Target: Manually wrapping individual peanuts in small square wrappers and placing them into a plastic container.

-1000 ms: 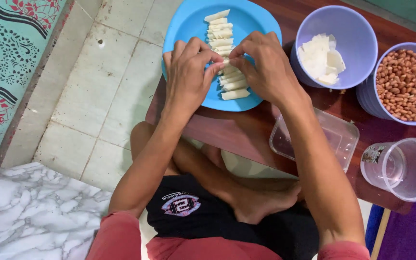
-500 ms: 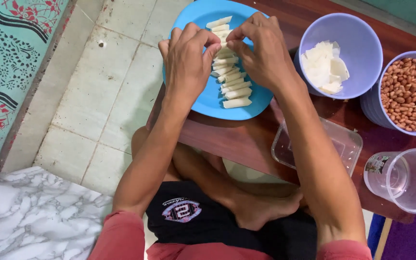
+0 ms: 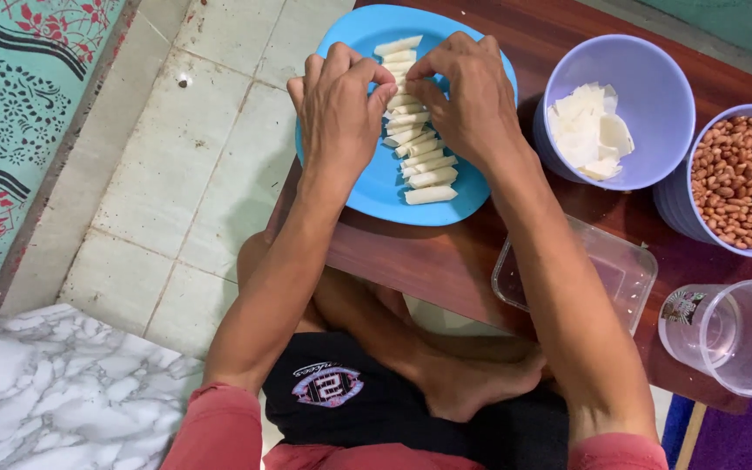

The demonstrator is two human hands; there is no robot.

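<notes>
Obscured: the fingertips of both hands meet over the upper middle of the blue plate (image 3: 367,187), and whatever they pinch between them is covered by the knuckles; a pale sliver shows at the gap, but whether it is a roll or a wrapper cannot be told. The plate's top edge is cut off by the frame, as is the far rim of the bowl of peanuts (image 3: 739,181).

Change from half a second ago: both hands sit at much the same spot over the row; the view has drifted slightly, and the lowest roll lies as it did before.

Position: the left hand (image 3: 338,113) is curled, thumb and forefinger pressed together at the row's left side. The right hand (image 3: 467,97) is likewise pinched, fingertips closed together against the left hand's. The row of pale rolled sticks (image 3: 419,157) lies down the plate's centre, running from directly under the fingertips toward the person, its upper part between the two hands.

Surroundings: a lilac bowl of white wrapper pieces (image 3: 589,130) stands just right of the plate; a clear rectangular container (image 3: 628,270) and a clear plastic cup (image 3: 737,335) sit nearer, all on a low brown wooden table (image 3: 411,261)
</notes>
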